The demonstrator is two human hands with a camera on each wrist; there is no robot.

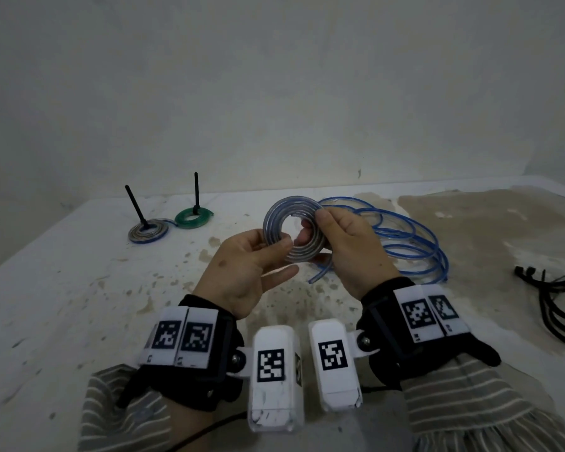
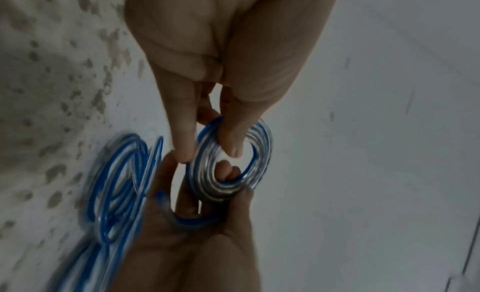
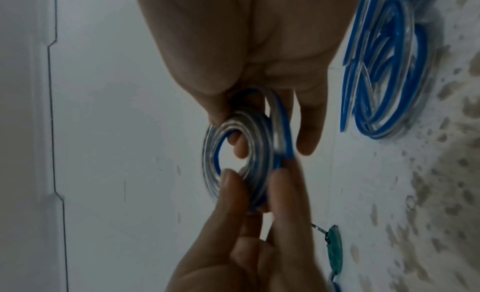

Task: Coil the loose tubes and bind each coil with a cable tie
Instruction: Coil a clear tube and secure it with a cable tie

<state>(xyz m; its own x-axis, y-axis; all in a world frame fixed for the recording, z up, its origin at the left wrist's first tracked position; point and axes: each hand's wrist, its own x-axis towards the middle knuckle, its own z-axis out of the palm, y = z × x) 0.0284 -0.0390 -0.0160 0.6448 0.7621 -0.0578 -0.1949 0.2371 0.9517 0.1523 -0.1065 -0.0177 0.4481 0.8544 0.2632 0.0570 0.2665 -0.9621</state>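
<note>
A flat coil of clear tube with a blue stripe point(image 1: 276, 220) point(image 2: 228, 185) point(image 3: 215, 169) is held upright above the table. My left hand point(image 1: 281, 247) point(image 2: 209, 153) pinches its lower left side between thumb and fingers. Gripping the coil's right side is my right hand point(image 1: 313, 226) point(image 3: 262, 146), thumb on the front and fingers through the centre hole. A short free end of tube point(image 1: 320, 275) hangs below the coil. The rest of this tube lies in loose blue loops point(image 1: 411, 243) point(image 2: 122, 183) point(image 3: 384, 71) on the table behind my right hand.
Two bound coils lie at the far left, one grey-blue point(image 1: 147, 233) and one green point(image 1: 193, 218) point(image 3: 335, 249), each with a black tie tail sticking up. A bunch of black cable ties point(image 1: 558, 305) lies at the right edge. The stained white table point(image 1: 79, 288) meets a wall behind.
</note>
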